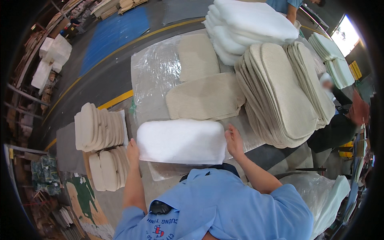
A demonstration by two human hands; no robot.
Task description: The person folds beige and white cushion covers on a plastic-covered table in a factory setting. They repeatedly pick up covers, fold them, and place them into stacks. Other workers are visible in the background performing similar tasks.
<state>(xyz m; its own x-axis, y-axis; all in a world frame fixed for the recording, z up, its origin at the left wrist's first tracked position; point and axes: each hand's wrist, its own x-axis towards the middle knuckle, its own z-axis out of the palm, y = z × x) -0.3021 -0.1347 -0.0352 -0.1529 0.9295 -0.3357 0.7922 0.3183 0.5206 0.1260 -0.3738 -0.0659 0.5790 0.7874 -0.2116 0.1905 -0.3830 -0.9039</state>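
Note:
A white, soft padding sheet [181,141] with rounded far corners spans the space in front of my body. My left hand [133,151] grips its left edge, and my right hand [234,140] grips the right edge; some fingers of each are hidden. Just beyond the sheet, a beige fabric cover piece [204,98] lies flat on the plastic-wrapped table [151,86]. Another beige piece [197,56] lies farther off. To the right of these stands a tall stack of beige rounded pieces [276,96], with a second beige stack [310,80] beside it.
Thick white padding [256,24] is piled at the far right. Two smaller beige stacks [100,128] sit left of my left hand. A co-worker's arm [292,14] shows behind the white pile, and another person [336,128] is at the right. Clear plastic bagging [312,192] lies lower right.

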